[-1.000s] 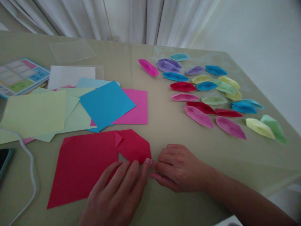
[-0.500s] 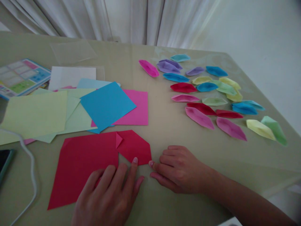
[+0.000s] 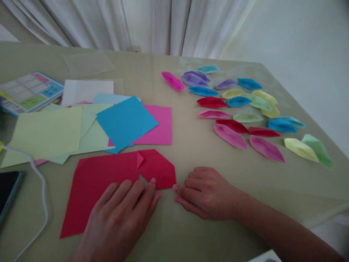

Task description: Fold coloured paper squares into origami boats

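A small folded piece of red paper (image 3: 159, 169) lies flat on the table, its upper and lower right corners angled and a small pinkish-red triangular flap at its upper left. My left hand (image 3: 117, 214) lies over a larger red sheet (image 3: 95, 185), fingers stretched out, its index fingertip on the folded paper's lower edge. At that paper's lower right corner, my right hand (image 3: 207, 194) touches with its index fingertip. The other fingers of my right hand are curled in, and its thumb sits apart below, with nothing between them. Part of the large sheet is hidden under my left hand.
Several folded paper boat shapes (image 3: 230, 134) spread over the right side. Behind the red sheet lie a blue square (image 3: 128, 123), a pink sheet (image 3: 163, 125) and pale green sheets (image 3: 51, 129). A white cable (image 3: 45, 196) and a phone (image 3: 8, 189) are at left.
My left hand has shifted slightly up and left, its index fingertip moving left along the folded paper's lower edge. My right hand stays at the corner. The view has shifted slightly.
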{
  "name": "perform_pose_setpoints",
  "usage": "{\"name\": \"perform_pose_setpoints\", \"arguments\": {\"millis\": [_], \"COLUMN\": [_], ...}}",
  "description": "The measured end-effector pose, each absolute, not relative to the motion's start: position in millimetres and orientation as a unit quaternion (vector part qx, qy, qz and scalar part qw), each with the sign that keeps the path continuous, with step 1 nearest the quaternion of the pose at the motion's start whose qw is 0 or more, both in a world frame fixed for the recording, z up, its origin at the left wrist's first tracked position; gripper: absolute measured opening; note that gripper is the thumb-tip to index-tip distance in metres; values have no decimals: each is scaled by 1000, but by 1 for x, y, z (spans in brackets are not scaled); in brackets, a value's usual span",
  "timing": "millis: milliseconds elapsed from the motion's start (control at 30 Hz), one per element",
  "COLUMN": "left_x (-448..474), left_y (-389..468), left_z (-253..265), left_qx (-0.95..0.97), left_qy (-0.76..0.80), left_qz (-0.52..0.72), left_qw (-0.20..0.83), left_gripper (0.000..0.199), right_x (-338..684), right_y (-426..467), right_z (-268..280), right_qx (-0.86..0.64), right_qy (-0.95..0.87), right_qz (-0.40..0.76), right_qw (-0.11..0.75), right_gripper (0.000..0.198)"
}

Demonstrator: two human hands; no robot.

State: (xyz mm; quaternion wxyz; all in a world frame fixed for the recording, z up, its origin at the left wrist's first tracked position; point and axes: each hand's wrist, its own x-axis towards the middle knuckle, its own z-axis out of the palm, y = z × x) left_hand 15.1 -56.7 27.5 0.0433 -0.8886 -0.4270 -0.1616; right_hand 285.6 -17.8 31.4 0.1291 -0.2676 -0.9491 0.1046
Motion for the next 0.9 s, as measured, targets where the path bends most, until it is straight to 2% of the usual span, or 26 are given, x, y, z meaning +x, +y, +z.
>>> {"name": "perform_pose_setpoints", "arguments": {"millis": [67, 133, 333, 400, 567, 733, 900], "left_x": [12, 10, 8, 7, 6, 9, 11], "left_y": [-48, -41, -32, -31, -33, -33, -33], "left_z": [27, 25, 14, 10, 6, 6, 8], "left_qx": [-871, -864, -861, -855, -847, -838, -824], "left_qy": [-447, -455, -482, -495, -496, -512, -525], "left_qz": [-201, -216, -161, -153, -178, -174, -191], "left_qw": [20, -17, -20, -32, -65, -71, -97], "left_gripper": [18, 21, 49, 52, 47, 55, 43], "right_x": [287, 289, 300, 303, 305, 302, 303], "right_y": [-15, -11, 0, 2, 5, 4, 4], "right_z": [29, 27, 27, 25, 21, 23, 22], "right_qx": [-255, -241, -219, -249, -352, -386, -388], "right_qy": [-951, -952, -951, -942, -904, -890, -886], "right_qz": [109, 119, 126, 121, 180, 205, 209], "right_qw": [139, 149, 180, 191, 162, 130, 144], "right_gripper": [27, 33, 45, 45, 39, 50, 52]}}
